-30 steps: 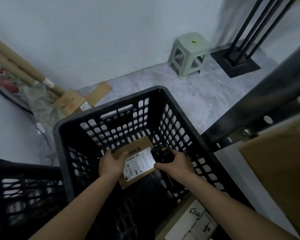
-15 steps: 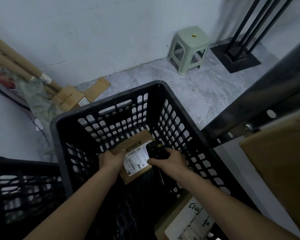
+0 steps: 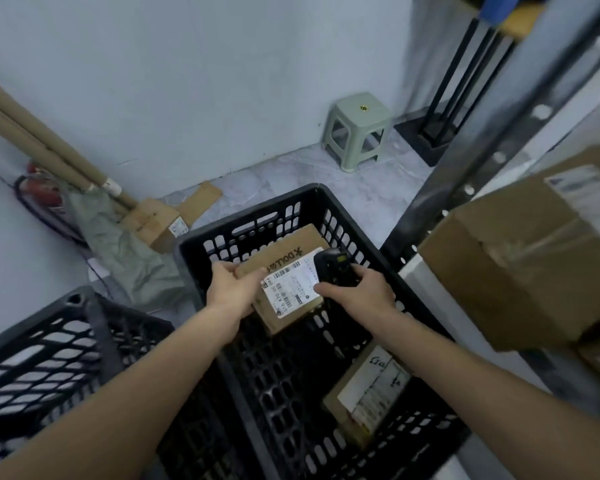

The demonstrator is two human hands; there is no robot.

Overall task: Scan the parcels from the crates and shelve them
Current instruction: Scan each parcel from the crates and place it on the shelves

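Down low, nearest of all, two bare forearms reach forward over a black perforated plastic crate [image 3: 388,271] standing on the grey marbled floor [image 3: 368,195]. A flat brown cardboard parcel with a handwritten white label [image 3: 369,393] lies in the crate's near right corner, leaning against the wall. Over the middle of the crate, the left hand [image 3: 232,289] has its grip clamped on the left edge of a flat brown cardboard parcel with a white barcode label [image 3: 284,271], thumb on top and fingers underneath, holding it raised with the label facing up. The right hand [image 3: 361,292] has its grip wrapped around a black handheld scanner [image 3: 335,268], whose head sits right over the label's right end. To the left, a second black lattice crate [image 3: 59,348] stands just beside the first. To the right, a large taped brown cardboard box [image 3: 527,268] rests on a white shelf of a grey metal rack with a perforated upright [image 3: 492,150]. Beyond the crates, crumpled grey-green plastic sheeting [image 3: 118,244] and flattened brown cardboard pieces [image 3: 174,216] lie on the floor by the pale wall, with long brown cardboard tubes [image 3: 42,147] leaning into the corner beside a red fire extinguisher [image 3: 39,192]. Farthest back, a small pale green plastic stool [image 3: 359,128] stands against the wall, near thin black metal rods on a dark base [image 3: 461,81].
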